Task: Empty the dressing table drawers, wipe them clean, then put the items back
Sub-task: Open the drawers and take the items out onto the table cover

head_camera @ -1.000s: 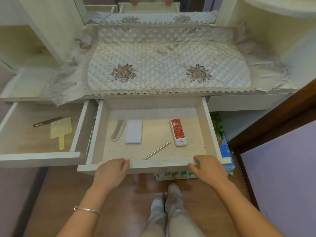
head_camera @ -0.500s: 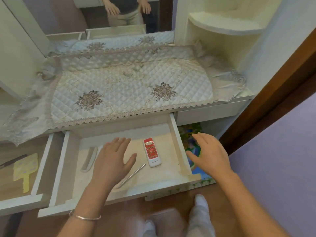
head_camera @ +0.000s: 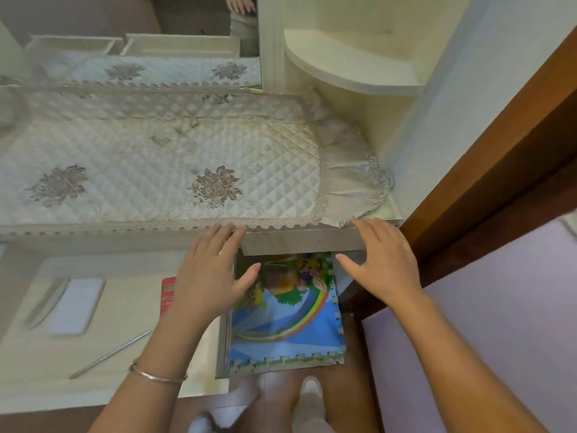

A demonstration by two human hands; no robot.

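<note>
Open drawer [head_camera: 218,354] holding remote [head_camera: 168,295], white case [head_camera: 75,306], comb [head_camera: 43,303], metal rod [head_camera: 109,354], left hand [head_camera: 209,276] above its right side, right hand [head_camera: 384,260] beyond it, fingers [head_camera: 371,232] spread, empty.

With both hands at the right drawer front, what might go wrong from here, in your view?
1. The lace edge of the cloth hangs over the closed right drawer, beside the left hand and right hand; pulling may snag it.
2. The middle drawer stands open beside the left forearm, which could knock it or the remote inside.
3. The foam mat lies loose by the feet and might slip.
</note>
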